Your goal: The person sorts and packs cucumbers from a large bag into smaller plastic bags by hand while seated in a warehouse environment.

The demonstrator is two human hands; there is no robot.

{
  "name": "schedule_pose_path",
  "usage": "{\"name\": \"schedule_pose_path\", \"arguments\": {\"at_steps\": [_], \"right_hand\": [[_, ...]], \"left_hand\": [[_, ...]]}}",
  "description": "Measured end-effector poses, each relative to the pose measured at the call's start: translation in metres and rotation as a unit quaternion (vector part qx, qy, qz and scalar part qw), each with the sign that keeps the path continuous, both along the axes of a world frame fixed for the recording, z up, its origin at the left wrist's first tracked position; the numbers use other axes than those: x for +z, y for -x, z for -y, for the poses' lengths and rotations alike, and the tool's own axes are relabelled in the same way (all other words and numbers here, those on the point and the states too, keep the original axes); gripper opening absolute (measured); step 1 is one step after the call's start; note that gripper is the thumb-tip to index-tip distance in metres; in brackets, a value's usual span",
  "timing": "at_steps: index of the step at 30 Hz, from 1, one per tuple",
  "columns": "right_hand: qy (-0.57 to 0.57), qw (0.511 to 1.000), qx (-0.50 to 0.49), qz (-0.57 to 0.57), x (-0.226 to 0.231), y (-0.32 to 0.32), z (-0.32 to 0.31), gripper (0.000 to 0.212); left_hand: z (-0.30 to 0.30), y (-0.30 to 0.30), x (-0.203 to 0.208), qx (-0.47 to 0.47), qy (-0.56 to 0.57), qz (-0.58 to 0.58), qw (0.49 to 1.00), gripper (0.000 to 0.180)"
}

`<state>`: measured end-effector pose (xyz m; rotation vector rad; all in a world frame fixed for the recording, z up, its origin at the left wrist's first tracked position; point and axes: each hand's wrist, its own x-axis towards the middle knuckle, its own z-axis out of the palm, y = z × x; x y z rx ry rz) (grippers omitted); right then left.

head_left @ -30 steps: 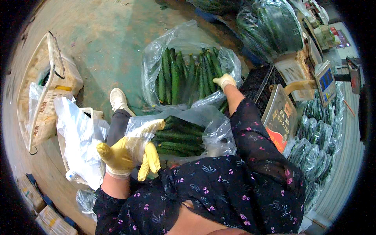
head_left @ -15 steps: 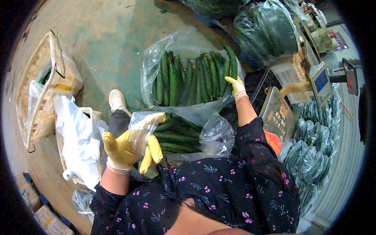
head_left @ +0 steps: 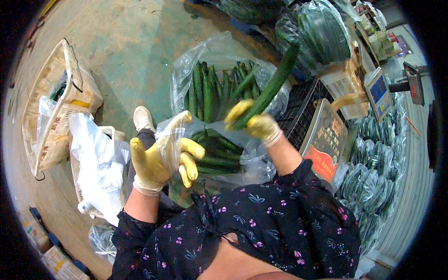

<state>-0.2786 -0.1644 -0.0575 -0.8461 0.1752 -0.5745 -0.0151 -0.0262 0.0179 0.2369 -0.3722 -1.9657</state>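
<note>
My right hand (head_left: pixel 257 122), in a yellow glove, grips the lower end of a long dark green cucumber (head_left: pixel 278 83), which slants up to the right. My left hand (head_left: pixel 161 161), also gloved in yellow, is open with its fingers spread and a clear plastic bag (head_left: pixel 171 142) draped across the palm and fingers. Beyond both hands, several cucumbers (head_left: pixel 199 93) stand in a row inside a large clear plastic liner (head_left: pixel 179 70). Nearer to me, more cucumbers (head_left: pixel 214 163) lie in clear film, partly hidden by my hands.
On the left are a cream plastic basket (head_left: pixel 60 135) and a stack of white plastic bags (head_left: pixel 100 158). To the right stand a black crate (head_left: pixel 303 109), a scale with a display (head_left: pixel 379 88), and several bagged cucumbers (head_left: pixel 373 168). A large bagged bundle (head_left: pixel 317 35) sits far right.
My right hand has taken the cucumber from the right end of the row and brought it left and nearer. My left hand stays in about the same place, fingers spread.
</note>
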Motion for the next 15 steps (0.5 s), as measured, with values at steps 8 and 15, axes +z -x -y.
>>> {"name": "schedule_pose_path", "arguments": {"at_steps": [8, 15], "right_hand": [[0.176, 0.830, 0.185, -0.496, -0.122, 0.018, -0.081, 0.043], [0.281, 0.729, 0.420, -0.461, -0.067, 0.015, -0.048, 0.053]], "left_hand": [[0.002, -0.014, -0.004, 0.030, 0.000, -0.071, 0.997, 0.113], [-0.005, -0.005, 0.001, -0.014, -0.010, -0.039, 0.999, 0.122]]}}
